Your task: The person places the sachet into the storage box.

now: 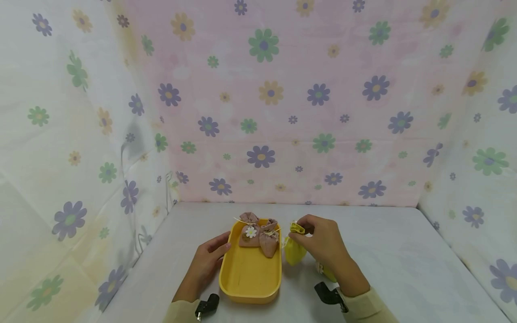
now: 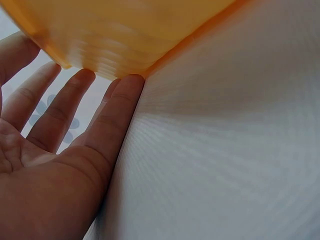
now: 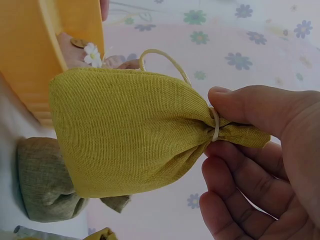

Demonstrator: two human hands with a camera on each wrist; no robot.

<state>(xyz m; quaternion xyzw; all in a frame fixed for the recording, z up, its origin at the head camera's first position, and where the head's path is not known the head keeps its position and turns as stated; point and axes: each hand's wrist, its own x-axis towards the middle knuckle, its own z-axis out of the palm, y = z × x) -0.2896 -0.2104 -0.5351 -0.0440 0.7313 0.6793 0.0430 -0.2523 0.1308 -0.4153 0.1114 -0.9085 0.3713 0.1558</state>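
A yellow drawstring pouch [image 1: 295, 252] hangs from my right hand [image 1: 323, 235], just right of the yellow tray [image 1: 250, 291]. Thumb and fingers pinch its gathered neck, where a pale cord is tied, as the right wrist view shows. My left hand [image 1: 208, 260] is at the tray's left side, fingers fairly straight and fingertips [image 2: 134, 80] against its outer wall. Two dusty-pink pouches lie at the far end inside the tray: one with a white flower [image 1: 251, 232], the other a tied pouch [image 1: 268, 244] to its right.
Partly hidden under my right wrist, a yellow-green pouch [image 1: 330, 272] lies on the white table [image 1: 387, 251]. An olive-grey pouch [image 3: 45, 180] shows behind the held one in the right wrist view. Flower-printed cloth [image 1: 299, 148] encloses the table's back and sides.
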